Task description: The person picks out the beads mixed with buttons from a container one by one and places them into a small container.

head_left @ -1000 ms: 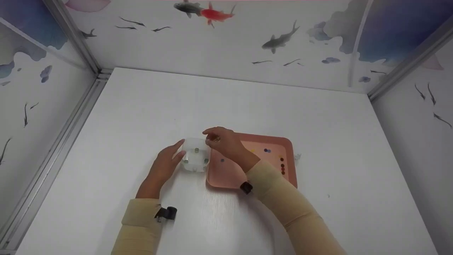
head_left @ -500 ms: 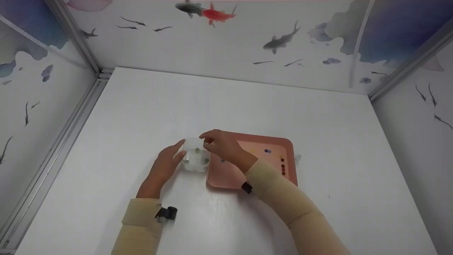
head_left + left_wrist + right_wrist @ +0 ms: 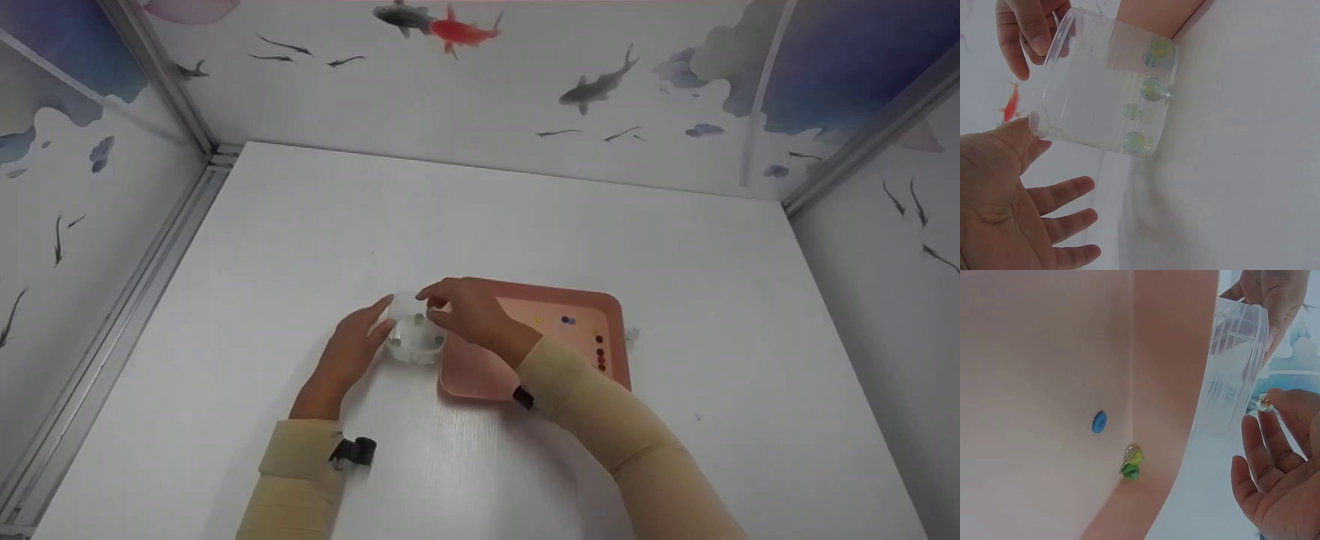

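Observation:
A clear plastic container (image 3: 415,354) with several glass marbles on its bottom stands left of the pink tray (image 3: 480,375). My left hand (image 3: 352,341) holds it at the left rim with thumb and index finger; the other fingers (image 3: 1075,222) stretch out beside it. My right hand (image 3: 469,311) hovers at the container's open top, right side. Between its thumb and a fingertip it pinches a clear marble (image 3: 1264,402) with orange stripes. Inside the container, greenish marbles (image 3: 1153,89) show through the wall.
In the tray lie a blue button (image 3: 1099,422), a yellow marble (image 3: 1134,455) and a green marble (image 3: 1130,471). A row of dark round pieces (image 3: 600,352) runs along its right side. A small clear object (image 3: 632,337) lies just outside the tray's right edge.
My right hand has moved left and slightly nearer, from the container's right edge to over its opening, still pinching the marble. The left hand and the container have stayed in place.

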Tool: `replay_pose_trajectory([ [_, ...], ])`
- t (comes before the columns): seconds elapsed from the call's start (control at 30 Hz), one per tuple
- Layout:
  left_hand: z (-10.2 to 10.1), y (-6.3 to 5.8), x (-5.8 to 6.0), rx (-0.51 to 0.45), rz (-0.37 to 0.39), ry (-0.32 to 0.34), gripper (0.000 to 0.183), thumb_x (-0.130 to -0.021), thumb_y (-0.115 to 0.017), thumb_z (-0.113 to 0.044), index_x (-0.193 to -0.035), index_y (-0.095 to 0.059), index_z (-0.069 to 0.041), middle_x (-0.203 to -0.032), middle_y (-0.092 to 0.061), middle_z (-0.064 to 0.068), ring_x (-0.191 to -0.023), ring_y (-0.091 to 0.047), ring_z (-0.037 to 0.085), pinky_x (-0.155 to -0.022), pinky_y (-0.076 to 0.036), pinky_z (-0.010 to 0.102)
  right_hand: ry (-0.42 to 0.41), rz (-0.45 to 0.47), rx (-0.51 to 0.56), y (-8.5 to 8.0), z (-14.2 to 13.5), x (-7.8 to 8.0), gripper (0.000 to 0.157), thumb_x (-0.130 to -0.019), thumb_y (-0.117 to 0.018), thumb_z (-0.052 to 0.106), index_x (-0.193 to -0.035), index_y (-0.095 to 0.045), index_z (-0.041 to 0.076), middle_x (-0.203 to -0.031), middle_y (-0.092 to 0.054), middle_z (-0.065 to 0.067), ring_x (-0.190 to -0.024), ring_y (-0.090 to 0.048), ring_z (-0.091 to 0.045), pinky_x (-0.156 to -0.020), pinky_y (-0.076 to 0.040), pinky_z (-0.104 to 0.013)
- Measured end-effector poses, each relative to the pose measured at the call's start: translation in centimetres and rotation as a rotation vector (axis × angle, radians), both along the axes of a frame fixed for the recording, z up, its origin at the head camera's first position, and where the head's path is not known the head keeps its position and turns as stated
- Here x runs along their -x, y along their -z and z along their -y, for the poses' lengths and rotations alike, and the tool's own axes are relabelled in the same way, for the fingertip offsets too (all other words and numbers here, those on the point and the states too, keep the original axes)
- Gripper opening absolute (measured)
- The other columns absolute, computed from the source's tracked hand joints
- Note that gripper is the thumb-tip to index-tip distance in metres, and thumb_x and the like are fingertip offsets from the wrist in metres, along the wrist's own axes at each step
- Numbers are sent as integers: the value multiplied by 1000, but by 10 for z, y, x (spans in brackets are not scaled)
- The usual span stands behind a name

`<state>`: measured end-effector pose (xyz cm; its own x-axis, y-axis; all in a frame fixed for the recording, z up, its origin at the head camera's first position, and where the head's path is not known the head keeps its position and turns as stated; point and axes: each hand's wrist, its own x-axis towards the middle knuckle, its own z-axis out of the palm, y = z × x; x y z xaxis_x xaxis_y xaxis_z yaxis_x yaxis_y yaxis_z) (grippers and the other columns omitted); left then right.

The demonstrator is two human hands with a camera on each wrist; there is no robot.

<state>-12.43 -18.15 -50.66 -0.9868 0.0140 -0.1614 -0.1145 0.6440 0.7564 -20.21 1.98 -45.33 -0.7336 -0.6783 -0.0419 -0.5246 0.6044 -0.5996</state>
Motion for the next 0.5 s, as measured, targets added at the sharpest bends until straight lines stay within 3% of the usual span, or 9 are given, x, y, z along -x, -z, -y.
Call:
replay_pose_trajectory([
  [0.5, 0, 1, -1, -16, -12, -3, 54, -103, -44, -37, -152, -33, -17, -152, -36, 17, -142, -27, 38, -117, -20, 54, -75, -43, -38, 4, 3, -2, 29, -94, -64, 12, -124, -66, 10, -113, -68, -5, -106, -63, -18, -90, -53, -33],
])
